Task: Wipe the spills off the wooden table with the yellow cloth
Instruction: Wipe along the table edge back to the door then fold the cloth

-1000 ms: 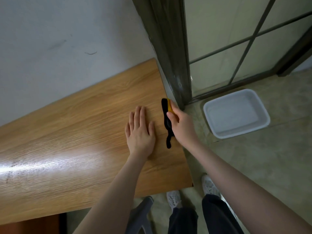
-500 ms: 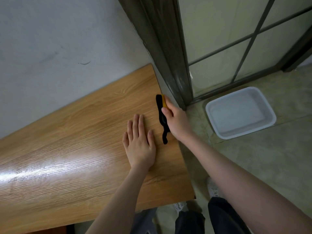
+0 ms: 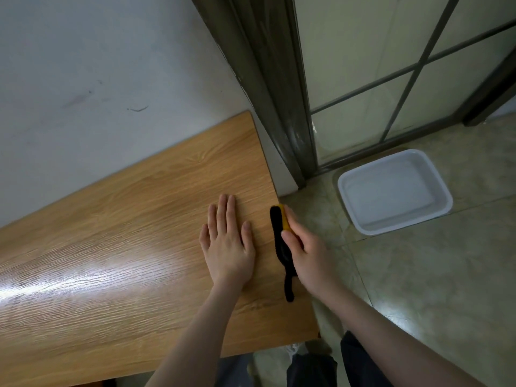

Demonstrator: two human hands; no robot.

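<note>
The wooden table [image 3: 117, 247] runs from the lower left up to a corner by the wall. My left hand [image 3: 227, 243] lies flat on it, palm down, fingers apart, near the right edge. My right hand [image 3: 307, 252] grips a yellow cloth [image 3: 285, 220] that shows as a narrow yellow strip with a black side and a black tail hanging down. The cloth sits right at the table's right edge. No spill is visible on the wood; only a bright glare at the left.
A white plastic basin [image 3: 395, 192] stands on the tiled floor to the right. A dark metal door frame [image 3: 279, 107] with glass panels rises behind the table's corner. The white wall borders the table's far side. My legs and shoes show below.
My right hand with the cloth has slid back along the table's right edge toward me. My left hand stays flat in the same spot. The camera has shifted slightly.
</note>
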